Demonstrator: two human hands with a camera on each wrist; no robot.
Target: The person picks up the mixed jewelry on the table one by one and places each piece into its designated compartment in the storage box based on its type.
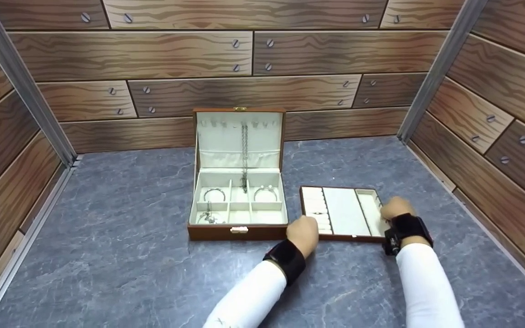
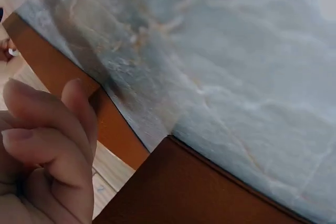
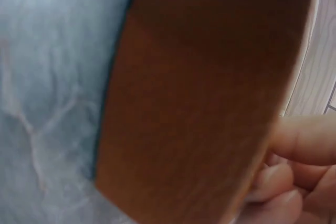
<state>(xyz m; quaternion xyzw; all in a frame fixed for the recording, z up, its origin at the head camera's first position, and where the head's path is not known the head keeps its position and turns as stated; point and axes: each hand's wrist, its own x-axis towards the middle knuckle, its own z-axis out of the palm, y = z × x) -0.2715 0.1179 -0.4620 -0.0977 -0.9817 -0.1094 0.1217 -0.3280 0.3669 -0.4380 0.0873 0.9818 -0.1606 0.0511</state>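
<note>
My right hand (image 1: 397, 209) grips the right rim of a shallow brown jewelry tray (image 1: 347, 212); the right wrist view shows its fingers (image 3: 304, 140) at the tray's upper edge. At the tray's left edge, by the front corner, my left hand (image 1: 302, 232) holds on with curled fingers (image 2: 58, 140); their contact is partly hidden. Cream ring rolls (image 1: 324, 223), a flat middle panel and a narrow slot fill the tray. Just left stands an open brown jewelry box (image 1: 212, 233) with white compartments. Bracelets (image 1: 214, 195) lie inside, and a necklace (image 1: 244, 150) hangs from its lid.
A grey marbled tabletop (image 1: 107, 255) lies under everything. Wood-patterned walls (image 1: 176, 54) enclose the back and both sides, with metal strips at the corners. The box's front right corner is close beside my left hand.
</note>
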